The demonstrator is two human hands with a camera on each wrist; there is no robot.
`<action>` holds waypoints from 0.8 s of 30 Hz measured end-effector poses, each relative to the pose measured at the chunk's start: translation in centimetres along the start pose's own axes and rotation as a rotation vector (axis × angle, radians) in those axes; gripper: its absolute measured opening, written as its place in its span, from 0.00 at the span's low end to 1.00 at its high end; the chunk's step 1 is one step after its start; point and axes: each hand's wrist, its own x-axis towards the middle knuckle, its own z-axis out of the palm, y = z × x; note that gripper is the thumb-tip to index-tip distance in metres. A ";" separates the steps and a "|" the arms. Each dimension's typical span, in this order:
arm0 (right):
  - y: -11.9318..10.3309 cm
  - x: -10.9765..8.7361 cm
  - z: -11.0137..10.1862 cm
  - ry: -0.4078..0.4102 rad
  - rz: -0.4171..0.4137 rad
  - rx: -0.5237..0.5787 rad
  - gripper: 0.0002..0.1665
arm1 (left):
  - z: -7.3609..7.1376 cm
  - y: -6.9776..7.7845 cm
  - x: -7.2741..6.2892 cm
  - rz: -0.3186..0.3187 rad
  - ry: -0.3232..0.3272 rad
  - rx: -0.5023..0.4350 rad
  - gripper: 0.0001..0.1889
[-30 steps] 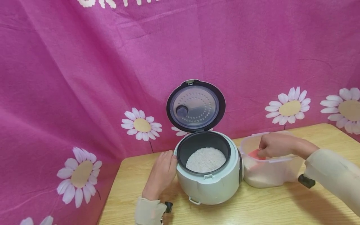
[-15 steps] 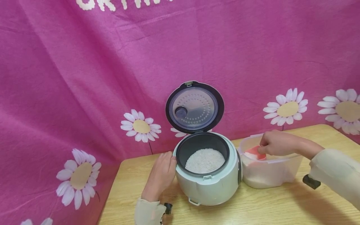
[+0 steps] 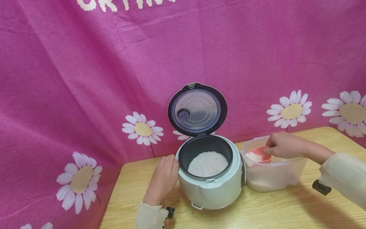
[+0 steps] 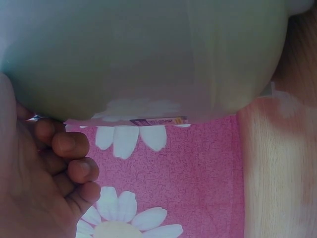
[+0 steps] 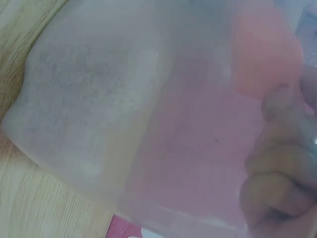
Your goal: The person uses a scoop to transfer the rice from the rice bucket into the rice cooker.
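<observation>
A pale green rice cooker (image 3: pixel 211 194) stands with its lid (image 3: pixel 198 109) raised and white rice (image 3: pixel 208 163) in its dark inner pot. At its left side, my left hand (image 3: pixel 162 176) holds the upper edge; the left wrist view shows the curled fingers (image 4: pixel 77 171) against the cooker's wall. To the right is a clear plastic container (image 3: pixel 274 178) with rice inside. My right hand (image 3: pixel 283 145) pinches a red scoop (image 3: pixel 260 155) with rice in it, inside the container's mouth. Through the cloudy container wall, the right wrist view shows the scoop and curled fingers (image 5: pixel 277 193).
The wooden table (image 3: pixel 140 190) ends at a pink curtain (image 3: pixel 160 63) printed with daisies. The cooker's lid leans back close to that cloth. Container and cooker stand side by side, almost touching.
My right hand has raised the red scoop within the container, and rice now shows in it. The scoop has tilted toward level. My left hand stays at the cooker's edge.
</observation>
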 end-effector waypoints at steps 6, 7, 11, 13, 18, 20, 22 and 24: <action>-0.1 -0.4 -0.3 0.031 0.014 0.017 0.20 | 0.0 0.0 0.0 0.011 0.010 -0.003 0.10; 0.0 -0.4 -0.3 0.036 0.016 0.019 0.21 | 0.0 -0.1 0.0 0.012 0.010 -0.003 0.10; 0.0 -0.7 -0.4 0.059 0.022 0.011 0.24 | 0.1 -0.1 0.0 0.016 0.015 0.001 0.09; 0.0 -0.8 -0.4 0.081 0.015 -0.002 0.24 | 0.2 -0.1 0.0 0.018 0.017 0.002 0.09; 0.0 -1.2 -0.5 0.136 0.002 -0.019 0.23 | 0.1 -0.1 0.0 0.016 0.020 0.000 0.10; 0.1 -1.3 -0.7 0.148 0.006 -0.014 0.24 | 0.2 -0.1 0.0 0.017 0.022 0.003 0.10; 0.0 -1.4 -0.8 0.156 0.019 -0.006 0.24 | 0.2 -0.1 0.1 0.018 0.021 0.005 0.10; 0.0 -1.6 -0.9 0.165 0.032 -0.009 0.24 | 0.2 -0.2 0.1 0.021 0.023 0.008 0.10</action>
